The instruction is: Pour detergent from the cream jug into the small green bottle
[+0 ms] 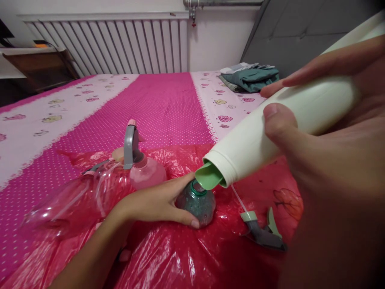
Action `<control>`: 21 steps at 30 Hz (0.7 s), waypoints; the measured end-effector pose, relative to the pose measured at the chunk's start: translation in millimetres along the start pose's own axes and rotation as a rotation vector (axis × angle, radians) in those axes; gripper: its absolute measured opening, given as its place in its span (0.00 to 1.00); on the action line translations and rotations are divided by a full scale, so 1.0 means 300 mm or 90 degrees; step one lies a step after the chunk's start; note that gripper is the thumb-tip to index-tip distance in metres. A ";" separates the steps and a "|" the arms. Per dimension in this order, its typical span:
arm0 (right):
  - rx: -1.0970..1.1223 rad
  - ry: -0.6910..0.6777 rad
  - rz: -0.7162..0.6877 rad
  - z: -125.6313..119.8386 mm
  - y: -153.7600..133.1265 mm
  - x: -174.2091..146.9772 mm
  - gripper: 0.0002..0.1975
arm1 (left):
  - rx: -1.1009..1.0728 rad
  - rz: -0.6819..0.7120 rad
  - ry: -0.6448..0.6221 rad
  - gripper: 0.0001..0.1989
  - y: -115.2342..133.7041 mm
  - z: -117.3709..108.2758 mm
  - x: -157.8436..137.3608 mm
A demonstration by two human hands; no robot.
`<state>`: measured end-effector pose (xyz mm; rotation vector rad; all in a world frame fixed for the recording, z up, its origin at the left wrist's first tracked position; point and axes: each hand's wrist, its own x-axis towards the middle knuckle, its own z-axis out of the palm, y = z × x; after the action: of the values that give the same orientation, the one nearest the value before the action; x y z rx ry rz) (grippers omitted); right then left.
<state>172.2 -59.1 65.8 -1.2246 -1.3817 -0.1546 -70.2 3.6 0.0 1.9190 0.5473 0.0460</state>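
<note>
My left hand [159, 202] is closed round a small clear green bottle [201, 206], which stands with its mouth uncapped. In my right hand [325, 148] is a large pale plastic bottle [255, 136], tilted down to the left. Its green pouring spout [209, 176] hangs right over the mouth of the green bottle; whether they touch I cannot tell. A loose spray head [261, 235] with a pale green collar and trigger lies to the right. On the left are a pink spray bottle [148, 172] with a grey head and a clear bottle [61, 206] lying on its side.
Under the bottles a red plastic sheet [177, 261] is spread over a bed with a pink patterned cover [162, 102]. Folded clothes [251, 78] lie at the back right. Behind stand a radiator [111, 46] and a grey padded headboard [300, 28].
</note>
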 end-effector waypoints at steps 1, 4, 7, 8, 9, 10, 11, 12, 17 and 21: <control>-0.001 0.002 -0.001 -0.001 0.000 -0.001 0.17 | 0.000 -0.003 -0.001 0.52 -0.001 0.000 0.000; 0.005 0.003 0.006 -0.003 -0.004 -0.003 0.17 | -0.004 -0.014 0.003 0.53 -0.002 -0.001 -0.001; 0.004 0.000 0.001 -0.004 -0.007 -0.002 0.17 | -0.007 -0.014 0.006 0.53 -0.002 -0.001 -0.002; 0.001 0.001 -0.003 -0.004 -0.007 -0.001 0.18 | -0.007 -0.011 0.007 0.52 -0.001 0.000 -0.002; -0.003 0.002 -0.005 -0.004 -0.008 -0.001 0.18 | -0.007 -0.008 0.008 0.52 0.000 0.000 -0.001; -0.007 -0.002 -0.001 -0.004 -0.008 -0.001 0.17 | -0.008 -0.005 0.009 0.52 0.000 0.001 -0.001; -0.010 -0.003 0.001 -0.004 -0.009 -0.001 0.17 | -0.008 -0.003 0.010 0.51 0.001 0.002 -0.001; -0.010 -0.003 0.002 -0.004 -0.010 -0.001 0.17 | -0.008 -0.002 0.010 0.51 0.001 0.002 -0.001; 0.001 -0.024 -0.001 -0.011 -0.018 -0.003 0.18 | -0.001 -0.005 0.011 0.51 -0.002 0.002 -0.001; 0.006 -0.032 -0.001 -0.012 -0.018 -0.001 0.19 | -0.004 -0.006 -0.001 0.52 -0.004 0.000 -0.002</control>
<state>170.4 -64.2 69.5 -1.2272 -1.4258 -0.1194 -71.1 3.7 -1.0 1.9096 0.5555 0.0403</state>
